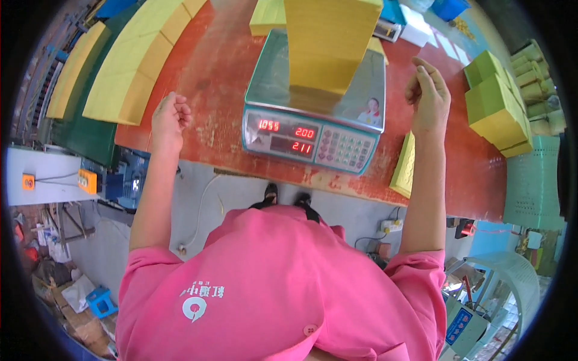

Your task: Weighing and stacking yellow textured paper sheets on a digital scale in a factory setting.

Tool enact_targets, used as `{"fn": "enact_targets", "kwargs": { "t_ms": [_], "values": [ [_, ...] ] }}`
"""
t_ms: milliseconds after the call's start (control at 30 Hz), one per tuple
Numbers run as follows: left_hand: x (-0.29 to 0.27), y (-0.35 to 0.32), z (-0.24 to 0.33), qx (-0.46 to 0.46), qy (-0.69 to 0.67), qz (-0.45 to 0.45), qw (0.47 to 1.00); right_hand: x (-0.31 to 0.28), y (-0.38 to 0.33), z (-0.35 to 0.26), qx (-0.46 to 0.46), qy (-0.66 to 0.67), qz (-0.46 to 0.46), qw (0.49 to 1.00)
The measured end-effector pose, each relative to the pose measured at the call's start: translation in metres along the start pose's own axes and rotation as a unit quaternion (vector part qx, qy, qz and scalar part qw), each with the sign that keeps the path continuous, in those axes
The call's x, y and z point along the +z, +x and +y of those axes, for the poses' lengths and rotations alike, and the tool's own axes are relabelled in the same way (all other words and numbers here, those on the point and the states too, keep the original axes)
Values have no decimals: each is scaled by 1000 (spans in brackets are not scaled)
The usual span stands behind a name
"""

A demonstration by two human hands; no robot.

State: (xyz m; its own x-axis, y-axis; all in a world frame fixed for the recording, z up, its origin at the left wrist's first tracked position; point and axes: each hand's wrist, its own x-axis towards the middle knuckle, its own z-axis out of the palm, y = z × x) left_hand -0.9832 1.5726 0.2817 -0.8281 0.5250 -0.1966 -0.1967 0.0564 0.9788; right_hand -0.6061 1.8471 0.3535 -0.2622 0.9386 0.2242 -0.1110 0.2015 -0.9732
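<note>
A tall yellow block-like stack (325,48), perhaps of paper, stands upright on the metal pan of a digital scale (259,81). Red digits glow on the scale's front panel, beside a keypad. To the left of the scale hovers my left hand (173,114), its fingers curled in with nothing visible in them. My right hand (430,96) is raised on the scale's other side, apart from the stack; its fingers are loosely bent and empty. Below the right forearm a small yellow block (404,165) lies near the table's front edge.
The scale stands on a worn red table (208,72). Long rows of yellow blocks (135,66) lie at the left, partly by a green surface (90,129). More yellow stacks (497,111) sit at the right, near a green perforated basket (533,186). An orange switch box (88,181) is at lower left.
</note>
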Motion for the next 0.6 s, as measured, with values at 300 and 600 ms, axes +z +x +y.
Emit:
{"fn": "enact_targets", "kwargs": {
  "t_ms": [300, 600],
  "values": [
    [12, -28, -2, -13, -52, 6, 999, 22, 11, 28, 38, 44, -64, 996],
    [42, -30, 14, -7, -28, -40, 999, 26, 21, 43, 66, 61, -88, 992]
  ]
}}
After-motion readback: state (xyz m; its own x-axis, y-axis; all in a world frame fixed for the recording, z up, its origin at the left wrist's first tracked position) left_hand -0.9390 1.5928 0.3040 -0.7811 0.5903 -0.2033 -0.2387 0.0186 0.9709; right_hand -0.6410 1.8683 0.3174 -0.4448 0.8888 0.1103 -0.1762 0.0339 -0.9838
